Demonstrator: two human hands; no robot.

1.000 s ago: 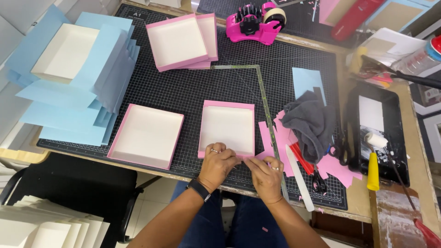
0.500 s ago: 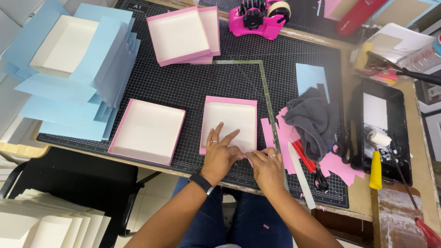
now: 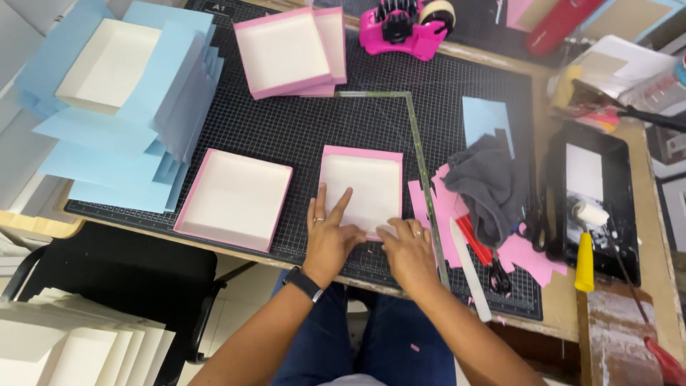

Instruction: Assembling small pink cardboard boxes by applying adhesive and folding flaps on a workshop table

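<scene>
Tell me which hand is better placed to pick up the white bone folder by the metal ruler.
Right. The right hand rests at the pink box's near edge, close to the folder; the left hand lies farther away, on the box.

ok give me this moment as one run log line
left hand: flat inside pink box | right hand: pressing box's near edge | neighbours: second pink box, metal ruler | surface: cutting mat

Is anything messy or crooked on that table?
A bit. Pink paper scraps lie scattered at the right of the black cutting mat, under a crumpled grey cloth. The blue sheets at the left are fanned out unevenly. The pink box under both hands sits straight.
</scene>
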